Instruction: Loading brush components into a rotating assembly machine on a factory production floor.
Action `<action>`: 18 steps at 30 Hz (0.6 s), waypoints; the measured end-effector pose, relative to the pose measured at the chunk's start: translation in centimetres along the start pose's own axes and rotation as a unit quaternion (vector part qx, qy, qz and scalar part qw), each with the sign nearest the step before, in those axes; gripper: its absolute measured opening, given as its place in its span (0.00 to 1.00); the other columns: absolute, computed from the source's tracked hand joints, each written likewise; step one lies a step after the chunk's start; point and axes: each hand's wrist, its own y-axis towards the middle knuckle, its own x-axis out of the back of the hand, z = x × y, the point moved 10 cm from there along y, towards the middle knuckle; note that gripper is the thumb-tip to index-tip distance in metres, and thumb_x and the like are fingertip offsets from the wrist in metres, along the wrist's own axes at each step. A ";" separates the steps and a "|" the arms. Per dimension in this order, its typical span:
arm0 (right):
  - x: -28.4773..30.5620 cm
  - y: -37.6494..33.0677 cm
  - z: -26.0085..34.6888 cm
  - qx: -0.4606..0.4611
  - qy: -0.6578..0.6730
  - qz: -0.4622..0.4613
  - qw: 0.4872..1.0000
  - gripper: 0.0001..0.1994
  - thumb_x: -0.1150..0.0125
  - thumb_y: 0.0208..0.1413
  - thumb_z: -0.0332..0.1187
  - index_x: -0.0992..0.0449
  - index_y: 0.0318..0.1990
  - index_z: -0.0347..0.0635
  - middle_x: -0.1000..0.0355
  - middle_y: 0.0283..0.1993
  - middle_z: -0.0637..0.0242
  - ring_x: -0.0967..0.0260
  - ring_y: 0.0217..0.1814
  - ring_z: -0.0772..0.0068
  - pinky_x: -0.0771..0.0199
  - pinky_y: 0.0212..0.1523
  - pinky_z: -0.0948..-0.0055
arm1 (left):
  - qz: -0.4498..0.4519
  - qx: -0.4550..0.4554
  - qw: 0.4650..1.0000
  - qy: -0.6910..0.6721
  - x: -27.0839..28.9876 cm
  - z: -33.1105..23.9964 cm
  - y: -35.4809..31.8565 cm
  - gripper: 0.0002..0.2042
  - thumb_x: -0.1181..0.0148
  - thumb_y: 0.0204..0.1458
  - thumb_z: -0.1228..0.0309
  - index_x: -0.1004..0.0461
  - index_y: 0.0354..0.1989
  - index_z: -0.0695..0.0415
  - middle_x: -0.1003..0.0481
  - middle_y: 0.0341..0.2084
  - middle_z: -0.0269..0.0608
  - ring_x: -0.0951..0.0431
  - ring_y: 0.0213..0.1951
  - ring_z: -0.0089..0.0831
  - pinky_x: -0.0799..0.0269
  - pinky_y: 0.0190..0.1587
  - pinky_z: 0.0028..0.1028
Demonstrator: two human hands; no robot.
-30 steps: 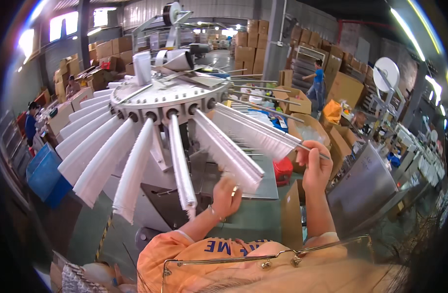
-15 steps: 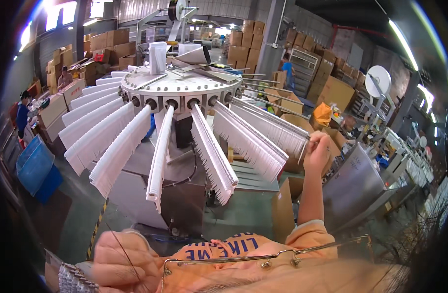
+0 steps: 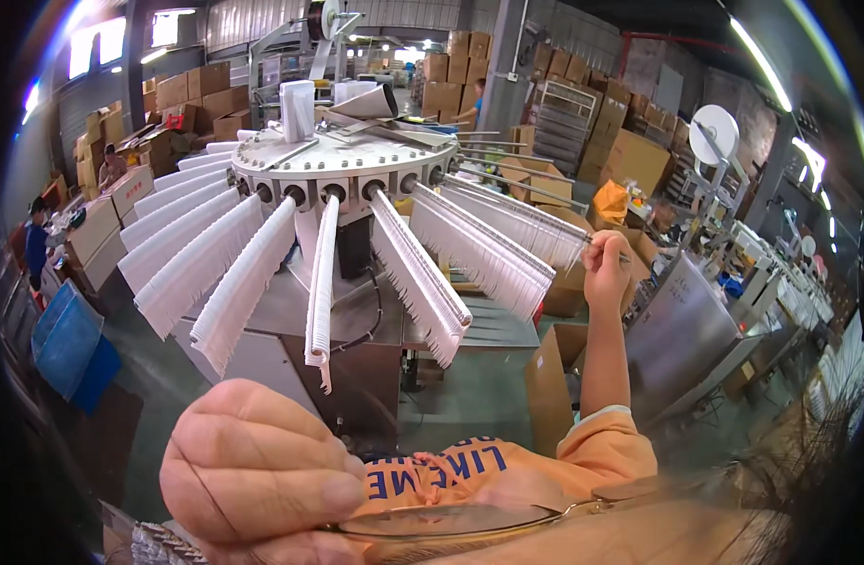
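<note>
My right hand (image 3: 606, 268) is closed around the outer end of a metal rod (image 3: 624, 258) on the right side of a round machine head (image 3: 347, 160). Thin white pieces (image 3: 521, 221) hang packed along that rod, behind the fingers. Similar white rows (image 3: 493, 250) fan out on the neighbouring rods. Low at the left and close to view, my left hand (image 3: 258, 461) is curled shut. Its fingertips are beside the rim of a pair of eyeglasses (image 3: 451, 518); whether they grip it or something else is hidden. Below this hand lies a pale ridged bundle (image 3: 159, 544).
An open cardboard box (image 3: 554, 381) stands under my right arm, beside a steel cabinet (image 3: 682, 330). Blue bins (image 3: 69, 334) are at the left. Stacked cartons (image 3: 456, 75) line the back. A person in blue (image 3: 36, 245) is at the far left; another (image 3: 475, 102) stands behind the machine.
My left hand has risen and come nearer, toward the eyeglasses. The right hand remains at the rod's end, slightly higher in the picture. The person in blue at the back appears farther left.
</note>
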 end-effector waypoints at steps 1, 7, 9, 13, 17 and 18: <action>0.0 0.0 0.0 0.006 0.002 -0.003 1.000 0.15 0.52 0.58 0.42 0.34 0.27 0.40 0.39 0.22 0.70 0.46 0.18 0.81 0.48 0.19 0.82 | -0.030 -0.007 0.999 -0.024 0.2 0.2 -0.3 0.10 0.51 0.53 0.68 0.31 0.43 0.53 0.34 0.28 0.38 0.30 0.22 0.26 0.33 0.21 0.22; -1.1 0.0 0.4 0.019 -0.033 -0.011 0.999 0.13 0.54 0.59 0.37 0.34 0.25 0.40 0.40 0.20 0.71 0.47 0.18 0.85 0.50 0.18 0.85 | -0.260 -0.155 0.925 0.228 2.8 -2.9 -3.5 0.14 0.46 0.51 0.64 0.34 0.46 0.52 0.36 0.26 0.36 0.38 0.23 0.23 0.44 0.25 0.22; -1.9 -0.3 0.7 0.024 -0.044 -0.020 0.999 0.14 0.55 0.60 0.36 0.34 0.24 0.40 0.40 0.20 0.72 0.48 0.18 0.85 0.51 0.17 0.85 | -0.398 -0.157 0.889 0.165 4.7 -4.5 -7.9 0.16 0.45 0.49 0.64 0.36 0.46 0.51 0.38 0.22 0.32 0.43 0.23 0.23 0.49 0.26 0.22; -1.5 -0.2 0.4 -0.032 -0.028 -0.078 0.996 0.16 0.53 0.58 0.36 0.35 0.19 0.41 0.42 0.16 0.74 0.49 0.16 0.86 0.51 0.16 0.85 | -0.168 -0.043 0.981 0.084 2.8 -3.0 -10.4 0.08 0.44 0.46 0.69 0.31 0.35 0.55 0.36 0.21 0.34 0.38 0.23 0.28 0.42 0.26 0.26; 0.3 -0.8 -0.5 -0.066 -0.073 -0.115 0.989 0.16 0.55 0.59 0.37 0.37 0.20 0.42 0.43 0.18 0.74 0.51 0.16 0.88 0.55 0.15 0.86 | 0.047 0.051 0.998 0.002 -3.5 -0.1 -11.5 0.08 0.42 0.38 0.74 0.27 0.28 0.61 0.28 0.26 0.40 0.27 0.26 0.33 0.31 0.27 0.29; 0.5 -0.8 -0.6 -0.062 -0.077 -0.117 0.988 0.16 0.55 0.59 0.37 0.37 0.20 0.42 0.43 0.18 0.74 0.51 0.16 0.88 0.55 0.15 0.86 | 0.032 0.071 0.995 -0.070 -4.1 1.1 -12.0 0.10 0.42 0.34 0.77 0.27 0.29 0.60 0.28 0.25 0.39 0.28 0.24 0.32 0.32 0.24 0.28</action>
